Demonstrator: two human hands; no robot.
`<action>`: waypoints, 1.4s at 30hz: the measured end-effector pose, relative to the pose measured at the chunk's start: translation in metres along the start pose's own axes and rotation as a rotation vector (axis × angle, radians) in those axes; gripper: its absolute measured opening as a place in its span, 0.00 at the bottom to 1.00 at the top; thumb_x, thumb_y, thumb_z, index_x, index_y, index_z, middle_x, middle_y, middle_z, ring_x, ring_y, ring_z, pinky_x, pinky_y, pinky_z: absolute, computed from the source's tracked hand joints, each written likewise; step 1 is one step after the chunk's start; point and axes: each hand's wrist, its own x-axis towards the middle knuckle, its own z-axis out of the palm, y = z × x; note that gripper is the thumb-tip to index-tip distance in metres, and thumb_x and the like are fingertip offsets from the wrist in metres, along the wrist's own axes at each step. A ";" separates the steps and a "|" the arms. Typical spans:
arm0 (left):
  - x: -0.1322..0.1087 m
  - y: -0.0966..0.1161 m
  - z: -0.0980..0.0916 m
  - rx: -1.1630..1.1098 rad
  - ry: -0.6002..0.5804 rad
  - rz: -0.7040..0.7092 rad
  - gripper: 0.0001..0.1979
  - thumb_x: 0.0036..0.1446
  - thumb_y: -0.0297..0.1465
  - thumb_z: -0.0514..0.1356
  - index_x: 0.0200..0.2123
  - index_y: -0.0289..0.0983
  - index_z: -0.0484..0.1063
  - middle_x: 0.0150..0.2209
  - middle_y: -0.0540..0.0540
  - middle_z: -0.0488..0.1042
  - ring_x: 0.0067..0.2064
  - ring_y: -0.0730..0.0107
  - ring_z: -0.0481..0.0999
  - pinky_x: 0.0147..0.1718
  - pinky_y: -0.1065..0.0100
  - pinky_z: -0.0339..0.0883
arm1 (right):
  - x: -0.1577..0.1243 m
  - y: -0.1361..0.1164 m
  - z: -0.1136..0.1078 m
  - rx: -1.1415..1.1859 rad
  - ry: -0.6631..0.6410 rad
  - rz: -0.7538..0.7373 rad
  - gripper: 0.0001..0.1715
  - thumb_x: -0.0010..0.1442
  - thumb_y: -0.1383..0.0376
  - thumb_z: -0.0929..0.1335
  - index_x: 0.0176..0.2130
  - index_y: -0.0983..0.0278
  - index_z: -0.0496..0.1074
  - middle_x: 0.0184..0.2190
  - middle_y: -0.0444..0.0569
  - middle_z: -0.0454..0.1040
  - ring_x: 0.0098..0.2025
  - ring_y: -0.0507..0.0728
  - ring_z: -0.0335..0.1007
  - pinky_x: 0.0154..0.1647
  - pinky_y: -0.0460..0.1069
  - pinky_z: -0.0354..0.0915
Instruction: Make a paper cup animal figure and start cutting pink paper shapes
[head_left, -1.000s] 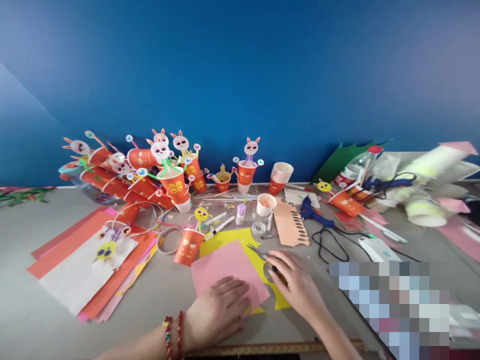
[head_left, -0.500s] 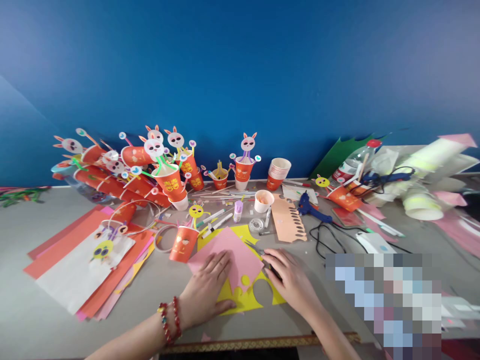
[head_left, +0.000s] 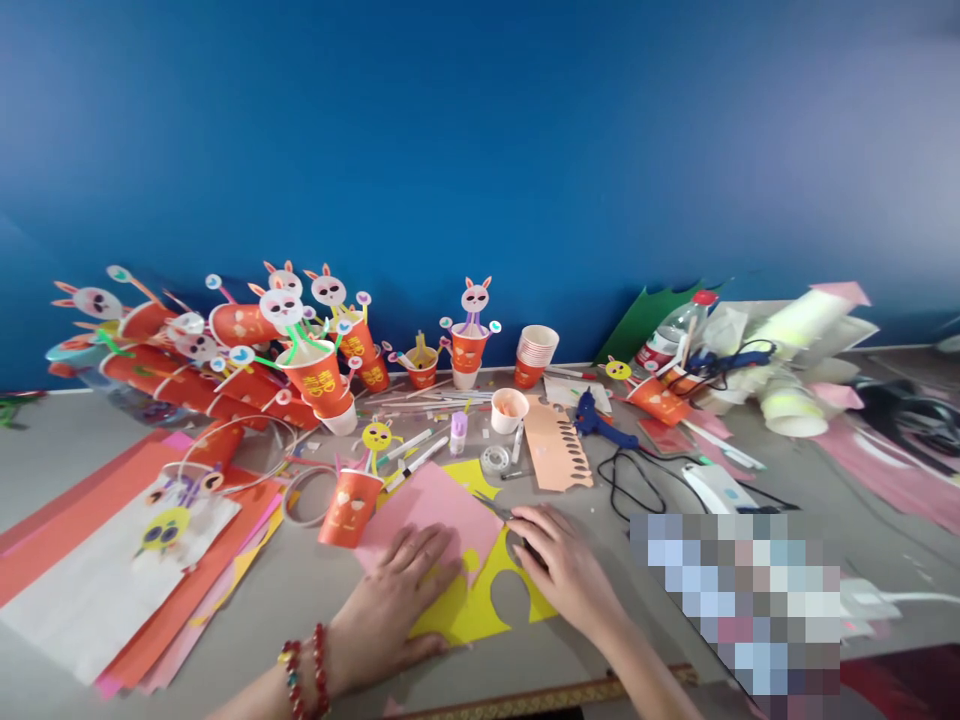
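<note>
Five left fingers flat — pink paper.

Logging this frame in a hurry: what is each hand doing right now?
Left hand: open, flat on the pink paper.
Right hand: closed on the scissors, over the yellow paper.

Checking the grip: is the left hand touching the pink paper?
Touching. The head view shows the left hand lying flat, its fingers resting on the pink paper.
</note>
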 end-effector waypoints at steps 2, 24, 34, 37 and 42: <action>-0.002 -0.001 -0.001 -0.002 0.002 0.002 0.39 0.60 0.50 0.57 0.69 0.45 0.48 0.71 0.42 0.48 0.70 0.49 0.48 0.66 0.45 0.47 | 0.002 0.000 -0.002 0.000 0.004 -0.007 0.15 0.63 0.71 0.63 0.48 0.58 0.72 0.48 0.51 0.76 0.50 0.62 0.72 0.54 0.61 0.70; -0.005 -0.007 -0.013 -0.111 0.214 -0.002 0.13 0.63 0.30 0.54 0.50 0.40 0.70 0.59 0.40 0.67 0.59 0.54 0.65 0.57 0.50 0.63 | 0.086 0.021 -0.001 -0.210 0.046 0.006 0.20 0.61 0.64 0.69 0.52 0.67 0.69 0.47 0.59 0.75 0.50 0.67 0.70 0.51 0.61 0.68; -0.007 -0.008 -0.013 -0.317 0.365 -0.065 0.14 0.61 0.22 0.49 0.44 0.38 0.71 0.46 0.40 0.74 0.47 0.61 0.73 0.45 0.60 0.71 | 0.100 0.025 0.015 -0.258 0.013 0.022 0.19 0.59 0.67 0.67 0.51 0.66 0.68 0.47 0.58 0.75 0.46 0.66 0.73 0.46 0.58 0.70; -0.008 -0.010 -0.012 -0.372 0.434 -0.077 0.15 0.62 0.22 0.48 0.47 0.38 0.68 0.44 0.40 0.75 0.47 0.61 0.73 0.46 0.59 0.71 | 0.096 0.023 0.007 -0.205 0.052 -0.004 0.22 0.60 0.66 0.67 0.54 0.65 0.67 0.49 0.58 0.74 0.49 0.66 0.72 0.50 0.59 0.69; -0.011 -0.012 -0.008 -0.421 0.499 -0.160 0.17 0.61 0.22 0.47 0.50 0.38 0.66 0.46 0.39 0.74 0.48 0.60 0.74 0.47 0.57 0.71 | 0.068 -0.003 -0.011 -0.058 0.122 -0.036 0.26 0.61 0.65 0.66 0.58 0.62 0.63 0.52 0.57 0.73 0.54 0.67 0.69 0.53 0.60 0.68</action>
